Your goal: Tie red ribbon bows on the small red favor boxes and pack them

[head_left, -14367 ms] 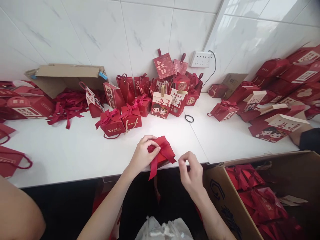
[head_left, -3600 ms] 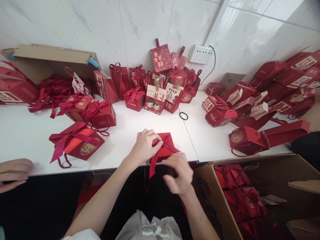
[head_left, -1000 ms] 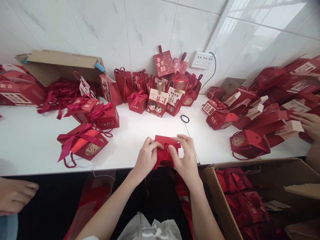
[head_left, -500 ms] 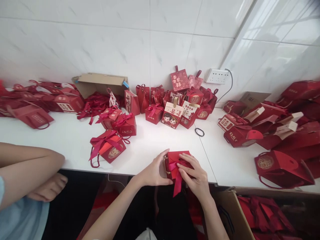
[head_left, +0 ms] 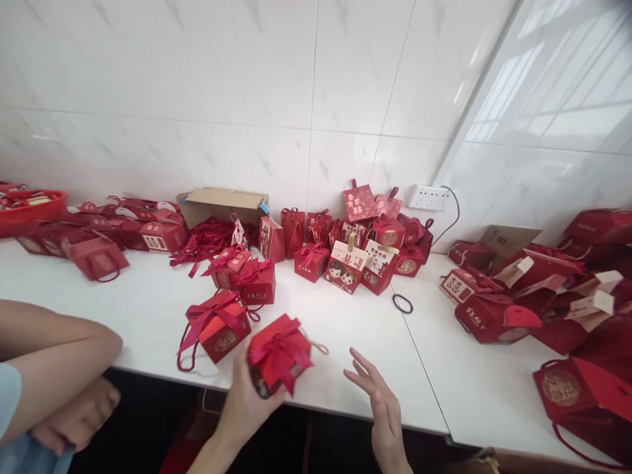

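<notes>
A red gift box [head_left: 279,355] with a ribbon bow on top is in the grip of my left hand [head_left: 249,395], near the table's front edge. A cord handle sticks out at its right side. My right hand [head_left: 378,401] is apart from it, fingers stretched and holding nothing, over the front edge. Just left of the held box stands another bowed gift box [head_left: 222,329] with a dark red cord handle. Behind that are two more ribboned boxes, one of them a dark red box [head_left: 257,283].
Finished-looking red boxes line the wall, among them a box with cartoon figures [head_left: 344,266]. A cardboard box [head_left: 224,204] holds ribbons. More boxes [head_left: 494,319] crowd the right side. A black loop [head_left: 403,303] lies mid-table. A co-worker's folded arms [head_left: 54,355] rest at left.
My left hand has carried the gift box leftward, towards the other bowed boxes. My right hand has let go of the box and opened. The view has tilted up.
</notes>
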The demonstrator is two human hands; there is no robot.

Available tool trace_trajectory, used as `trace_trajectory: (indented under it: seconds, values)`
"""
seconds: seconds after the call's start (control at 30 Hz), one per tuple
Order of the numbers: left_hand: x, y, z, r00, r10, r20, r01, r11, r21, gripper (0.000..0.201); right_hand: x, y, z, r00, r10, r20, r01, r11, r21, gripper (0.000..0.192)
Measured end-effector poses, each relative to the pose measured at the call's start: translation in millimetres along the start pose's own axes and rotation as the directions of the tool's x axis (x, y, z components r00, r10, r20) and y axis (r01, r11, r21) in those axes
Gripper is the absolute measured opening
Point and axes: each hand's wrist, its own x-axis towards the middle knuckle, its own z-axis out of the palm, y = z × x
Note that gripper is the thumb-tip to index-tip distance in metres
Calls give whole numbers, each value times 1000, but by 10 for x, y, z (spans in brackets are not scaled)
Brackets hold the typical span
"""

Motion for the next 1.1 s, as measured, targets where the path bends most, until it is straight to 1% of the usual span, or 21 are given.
trace_trajectory:
  seconds: [0.07, 0.13, 0.17, 0.23, 0.33, 0.4, 0.43, 0.5, 0.57, 0.6, 0.63, 0.67, 0.7, 0.73, 0.77, 0.8, 0.87, 0.9, 0.97, 1.03, 1.1]
  values:
    - [71, -189, -220, 992, 59, -110, -41, 987, 154, 98, -27, 97, 16, 994, 108, -18, -109, 994, -30, 43]
    - [135, -317, -402, 964, 142, -224, -71, 952, 297, 99, -40, 160, 41, 981, 193, -6, -192, 979, -68, 39]
    - [166, -358, -474, 947, 178, -267, -75, 933, 353, 100, -43, 176, 57, 976, 216, 9, -214, 973, -88, 37]
    - [231, -392, -588, 915, 226, -335, -65, 900, 430, 103, -44, 185, 91, 974, 223, 49, -216, 968, -127, 35]
    - [319, -310, -709, 890, 236, -390, -9, 865, 502, 104, -52, 190, 135, 981, 180, 75, -167, 973, -159, 37]
    - [353, -146, -743, 865, 280, -417, -6, 837, 548, 103, -61, 211, 161, 987, 147, 64, -135, 977, -165, 38]
    - [365, -35, -731, 852, 321, -413, -39, 826, 562, 101, -63, 225, 174, 990, 129, 56, -118, 979, -167, 39]
    - [404, 219, -618, 821, 434, -370, -204, 830, 519, 94, -59, 250, 199, 995, 92, 36, -84, 981, -177, 40]
    - [524, 473, -368, 845, 489, -215, -391, 840, 376, 82, -43, 250, 215, 997, 66, 28, -59, 978, -199, 40]
    - [634, 584, -197, 852, 491, -180, -432, 855, 288, 73, -33, 237, 217, 998, 60, 32, -52, 976, -212, 40]
    - [780, 679, -6, 876, 460, -144, -430, 881, 197, 67, -22, 215, 215, 997, 58, 42, -47, 973, -227, 40]
    - [957, 754, 195, 912, 384, -145, -369, 921, 122, 64, -13, 187, 208, 997, 58, 57, -42, 970, -241, 39]
    - [1155, 808, 393, 963, 237, -131, -226, 970, 93, 66, -4, 155, 199, 996, 59, 72, -39, 967, -253, 39]
    - [1363, 842, 579, 991, 72, -111, -60, 992, 108, 72, 3, 124, 189, 995, 61, 84, -37, 964, -263, 40]
    - [1566, 859, 741, 994, 4, -106, 8, 993, 118, 80, 9, 94, 179, 994, 64, 92, -37, 962, -270, 40]
    - [1756, 863, 876, 994, -31, -102, 43, 991, 123, 87, 13, 69, 170, 993, 68, 97, -39, 961, -275, 40]
    - [2062, 850, 1050, 991, -91, -98, 104, 986, 133, 98, 20, 34, 157, 992, 78, 100, -47, 960, -276, 40]
    - [2174, 839, 1093, 989, -112, -98, 124, 983, 136, 101, 22, 26, 154, 992, 82, 100, -51, 959, -278, 39]
    - [2323, 818, 1108, 986, -136, -100, 148, 980, 134, 102, 27, 22, 156, 992, 81, 96, -51, 957, -285, 38]
    - [2382, 803, 1060, 985, -139, -105, 152, 980, 125, 98, 29, 30, 164, 994, 71, 81, -44, 956, -291, 37]
    - [2348, 790, 973, 985, -118, -125, 132, 985, 115, 94, 28, 41, 172, 996, 60, 61, -40, 958, -286, 36]
